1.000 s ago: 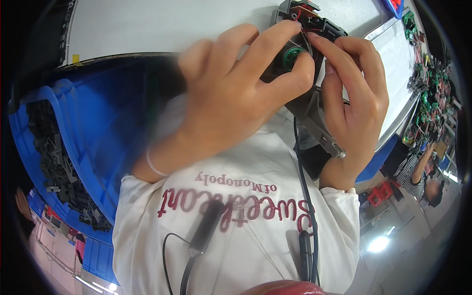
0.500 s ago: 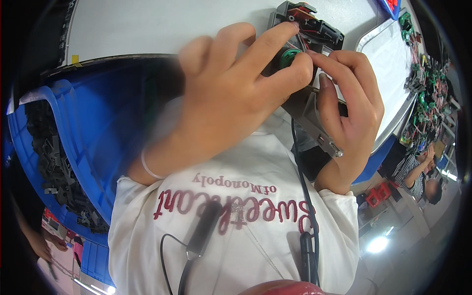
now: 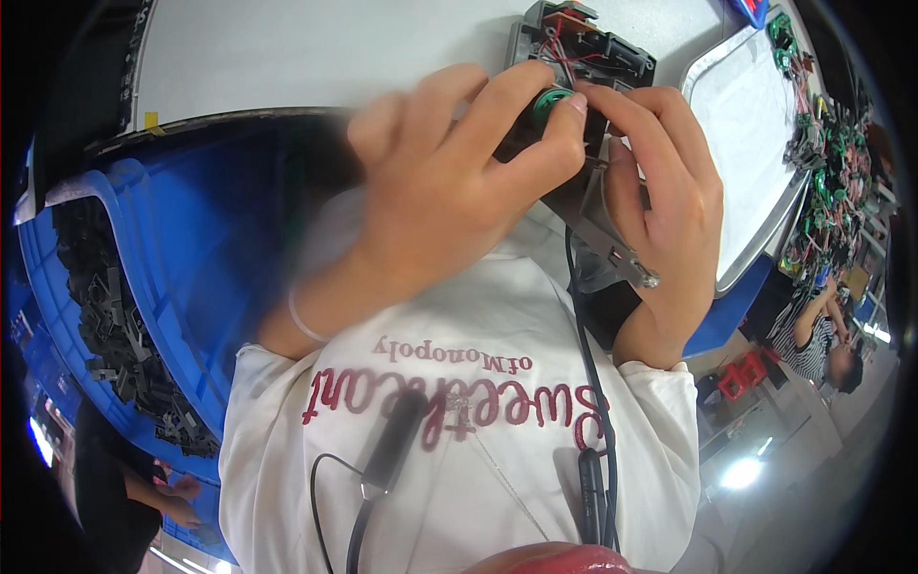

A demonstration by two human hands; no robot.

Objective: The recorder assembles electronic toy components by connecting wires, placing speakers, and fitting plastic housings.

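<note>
An opened grey plastic housing (image 3: 627,55) with thin red wires and dark parts inside is at the table's near edge. My left hand (image 3: 457,167) reaches over it from the left. Its thumb and forefinger pinch a green round part (image 3: 549,101), wired to the housing. My right hand (image 3: 674,187) is closed from the right around a second grey shell piece (image 3: 612,244), its fingertips next to the green part. This shell hangs below the table edge toward my shirt. The fingers hide where the two housing pieces meet.
A white tray (image 3: 741,143) stands at right. Beyond it lies a heap of wired green parts (image 3: 832,206). Blue bins (image 3: 177,249) at left hold dark plastic pieces (image 3: 124,335). Other people sit at far right and lower left. A black cable (image 3: 579,335) hangs across my shirt.
Both hands and the housing have shifted slightly left. My left forefinger has drawn back from the upper housing toward the green round part. A person at lower left has come further into view.
</note>
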